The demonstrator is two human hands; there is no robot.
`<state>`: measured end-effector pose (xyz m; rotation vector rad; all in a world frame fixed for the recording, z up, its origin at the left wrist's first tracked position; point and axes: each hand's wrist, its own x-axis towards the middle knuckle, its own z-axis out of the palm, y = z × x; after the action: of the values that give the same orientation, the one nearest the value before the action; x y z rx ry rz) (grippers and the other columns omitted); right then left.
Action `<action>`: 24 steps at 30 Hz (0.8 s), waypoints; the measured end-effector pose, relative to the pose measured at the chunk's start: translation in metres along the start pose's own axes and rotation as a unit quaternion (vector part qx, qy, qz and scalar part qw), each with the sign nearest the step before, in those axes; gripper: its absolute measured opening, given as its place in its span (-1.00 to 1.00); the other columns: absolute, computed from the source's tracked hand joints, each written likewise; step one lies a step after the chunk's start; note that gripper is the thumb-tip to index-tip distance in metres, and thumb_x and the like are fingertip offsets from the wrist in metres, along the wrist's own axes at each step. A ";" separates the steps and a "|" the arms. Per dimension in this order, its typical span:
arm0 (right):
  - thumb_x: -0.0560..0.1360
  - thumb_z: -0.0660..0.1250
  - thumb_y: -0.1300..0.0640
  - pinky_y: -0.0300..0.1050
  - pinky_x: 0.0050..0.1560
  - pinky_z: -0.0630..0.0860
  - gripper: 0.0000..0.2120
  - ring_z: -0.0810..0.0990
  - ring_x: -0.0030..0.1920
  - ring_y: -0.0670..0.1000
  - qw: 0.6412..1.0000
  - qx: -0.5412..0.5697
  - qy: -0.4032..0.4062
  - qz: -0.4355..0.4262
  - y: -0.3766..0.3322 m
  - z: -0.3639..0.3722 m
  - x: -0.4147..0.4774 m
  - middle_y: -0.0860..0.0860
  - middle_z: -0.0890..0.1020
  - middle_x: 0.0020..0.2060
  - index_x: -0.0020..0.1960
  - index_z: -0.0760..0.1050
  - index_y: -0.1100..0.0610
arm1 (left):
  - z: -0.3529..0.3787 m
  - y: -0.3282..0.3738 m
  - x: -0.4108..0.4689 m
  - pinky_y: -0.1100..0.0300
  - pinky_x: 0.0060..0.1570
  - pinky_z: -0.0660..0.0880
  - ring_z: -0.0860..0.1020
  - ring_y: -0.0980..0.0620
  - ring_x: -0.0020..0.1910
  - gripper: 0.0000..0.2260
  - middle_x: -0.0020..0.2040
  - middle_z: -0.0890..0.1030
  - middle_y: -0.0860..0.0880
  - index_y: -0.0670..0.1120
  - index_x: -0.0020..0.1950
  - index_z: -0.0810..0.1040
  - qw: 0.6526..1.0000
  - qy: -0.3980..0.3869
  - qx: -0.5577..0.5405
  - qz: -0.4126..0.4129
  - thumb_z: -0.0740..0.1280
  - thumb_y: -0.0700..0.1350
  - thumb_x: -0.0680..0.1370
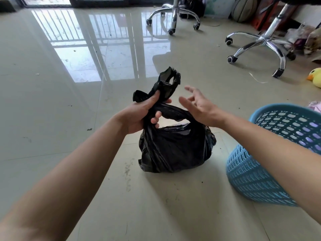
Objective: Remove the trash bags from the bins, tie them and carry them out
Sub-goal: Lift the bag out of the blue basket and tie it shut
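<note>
A full black trash bag (173, 150) stands on the tiled floor in front of me. My left hand (142, 115) grips its two crossed handles at the top, and their loose ends stick up above my fingers. My right hand (199, 106) hovers just right of the handles with its fingers spread and relaxed, holding nothing. A light blue perforated plastic bin (257, 174) stands to the right of the bag, partly behind my right forearm; I see no bag in it.
Two office chairs with chrome wheeled bases stand at the back, one (173, 18) in the centre and one (260, 42) to the right. A yellow plush duck (316, 77) lies at the right edge. Clutter lines the far right wall. Glossy floor (52, 101) stretches to the left.
</note>
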<state>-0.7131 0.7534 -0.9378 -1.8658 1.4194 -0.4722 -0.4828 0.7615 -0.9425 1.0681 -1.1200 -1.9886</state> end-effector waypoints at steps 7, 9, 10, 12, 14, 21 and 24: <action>0.59 0.34 0.18 -0.25 -0.35 0.38 -0.89 0.47 -0.39 -0.10 0.951 0.258 0.132 -0.104 -0.038 -0.022 0.016 -0.02 0.58 -0.33 0.07 0.60 0.02 | 0.011 0.002 0.005 0.26 -0.39 0.40 0.38 0.14 -0.50 -0.61 -0.31 0.52 0.02 -0.10 0.21 0.57 0.999 -0.014 -0.026 0.019 0.19 0.17 0.64; 0.59 0.28 0.29 -0.25 -0.37 0.38 -0.83 0.46 -0.43 -0.10 0.940 0.297 0.147 -0.085 -0.039 -0.025 0.012 -0.04 0.57 -0.42 -0.06 0.60 0.09 | 0.005 0.000 0.007 0.29 -0.39 0.40 0.40 0.17 -0.49 -0.62 -0.24 0.61 0.03 -0.09 0.26 0.53 0.995 -0.004 -0.094 0.038 0.21 0.15 0.63; 0.59 0.23 0.33 -0.28 -0.40 0.38 -0.79 0.47 -0.45 -0.08 0.935 0.322 0.135 -0.063 -0.040 -0.026 0.008 -0.02 0.57 -0.45 -0.13 0.58 0.14 | 0.003 0.000 0.007 0.31 -0.39 0.42 0.42 0.18 -0.48 -0.63 -0.19 0.65 0.02 -0.09 0.27 0.52 0.992 0.001 -0.122 0.045 0.22 0.14 0.62; 0.55 0.14 0.37 -0.33 -0.52 0.33 -0.73 0.44 -0.53 -0.05 0.934 0.338 0.118 -0.022 -0.038 -0.025 0.000 0.08 0.53 -0.48 -0.26 0.48 0.18 | 0.002 -0.001 0.006 0.34 -0.40 0.44 0.46 0.18 -0.44 -0.63 -0.06 0.70 -0.03 -0.12 0.22 0.52 0.987 0.008 -0.152 0.045 0.27 0.12 0.56; 0.53 0.11 0.36 -0.33 -0.56 0.31 -0.74 0.42 -0.56 -0.03 0.937 0.326 0.126 0.002 -0.036 -0.021 -0.004 0.16 0.47 -0.47 -0.29 0.41 0.19 | 0.003 -0.003 0.008 0.36 -0.40 0.45 0.47 0.16 -0.38 -0.67 -0.02 0.69 -0.09 -0.13 0.13 0.62 0.986 0.007 -0.158 0.047 0.29 0.08 0.55; 0.51 0.21 0.29 -0.21 -0.30 0.55 -0.85 0.62 -0.34 -0.01 0.952 0.260 -0.041 0.159 -0.016 0.011 -0.008 0.10 0.57 -0.30 -0.22 0.47 0.20 | 0.002 -0.001 0.008 0.36 -0.36 0.44 0.50 0.16 -0.34 -0.89 -0.02 0.65 -0.07 -0.11 0.12 0.54 0.975 0.046 -0.190 0.105 0.25 -0.20 0.65; 0.35 0.27 0.11 -0.16 -0.14 0.46 -0.84 0.55 -0.16 -0.02 0.972 0.190 -0.013 0.136 -0.009 0.011 -0.008 -0.02 0.58 -0.19 -0.11 0.56 0.09 | 0.000 0.006 0.001 0.33 -0.34 0.46 0.46 0.15 -0.38 -0.86 -0.08 0.64 -0.06 -0.15 0.14 0.55 0.990 0.044 -0.091 0.099 0.25 -0.27 0.63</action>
<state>-0.7024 0.7650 -0.9371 -1.3472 1.4252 -0.5353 -0.4827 0.7580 -0.9372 0.9047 -0.9398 -1.8300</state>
